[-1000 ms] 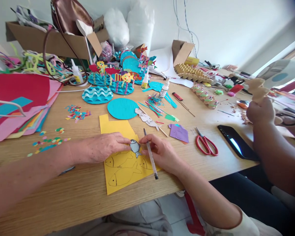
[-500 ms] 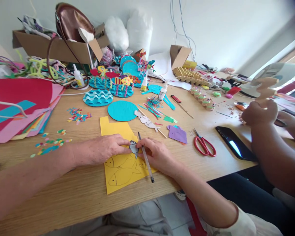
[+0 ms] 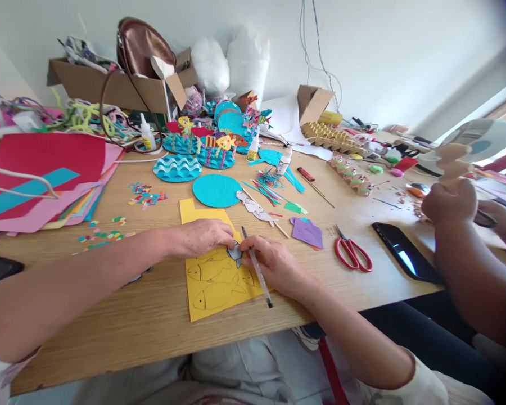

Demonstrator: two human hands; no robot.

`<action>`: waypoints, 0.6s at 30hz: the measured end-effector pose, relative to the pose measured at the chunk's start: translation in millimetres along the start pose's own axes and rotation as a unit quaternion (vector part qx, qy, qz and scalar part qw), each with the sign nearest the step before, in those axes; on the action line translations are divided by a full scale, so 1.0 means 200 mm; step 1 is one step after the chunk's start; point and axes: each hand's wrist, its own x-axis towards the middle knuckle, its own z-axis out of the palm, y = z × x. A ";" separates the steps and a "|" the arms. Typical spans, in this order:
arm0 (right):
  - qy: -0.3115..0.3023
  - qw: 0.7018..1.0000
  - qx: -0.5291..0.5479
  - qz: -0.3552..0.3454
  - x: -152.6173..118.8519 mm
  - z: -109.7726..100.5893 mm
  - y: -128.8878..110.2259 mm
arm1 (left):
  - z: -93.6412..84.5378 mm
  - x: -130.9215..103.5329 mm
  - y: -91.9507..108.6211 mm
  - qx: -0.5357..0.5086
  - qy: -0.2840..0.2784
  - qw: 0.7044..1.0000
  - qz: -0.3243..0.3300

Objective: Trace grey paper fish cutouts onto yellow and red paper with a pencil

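Observation:
Yellow paper (image 3: pixel 215 308) with several fish outlines drawn on it lies on the table. Over its upper part, a small grey fish cutout (image 3: pixel 235 254) is between my hands. The closed fingertips of my left hand (image 3: pixel 204 236) touch the cutout's upper left edge. My right hand (image 3: pixel 274 264) pinches at the cutout's right side and also holds a clear pen (image 3: pixel 259 273), whose dark end points toward the table's front edge. Part of the cutout is hidden by my fingers.
Red-handled scissors (image 3: pixel 352 253) and a black phone (image 3: pixel 405 252) lie to the right, near another person's hands. Purple paper (image 3: pixel 307 232), a blue oval (image 3: pixel 217 190) and glue bottles (image 3: pixel 284 161) stand or lie beyond the yellow paper. Coloured sheets (image 3: pixel 46 163) are at left.
The view has shifted a little left, so the scene sits further right. My left hand's fingers are more bent over the cutout's upper edge. My right hand still has the pen.

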 end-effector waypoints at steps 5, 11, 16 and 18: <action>0.087 0.992 0.075 0.048 -0.03 -0.10 -0.06 | 0.03 0.02 -0.02 -0.008 0.033 0.999 -0.007; -0.028 0.977 0.185 0.104 0.01 -0.16 -0.14 | 0.03 0.04 -0.02 -0.029 0.032 0.999 -0.008; -0.056 0.989 0.128 0.046 0.03 -0.11 -0.11 | 0.00 0.06 -0.03 -0.050 0.013 0.999 -0.008; -0.032 0.997 0.074 -0.010 0.01 -0.09 -0.08 | 0.00 0.06 -0.03 -0.057 0.012 0.998 -0.009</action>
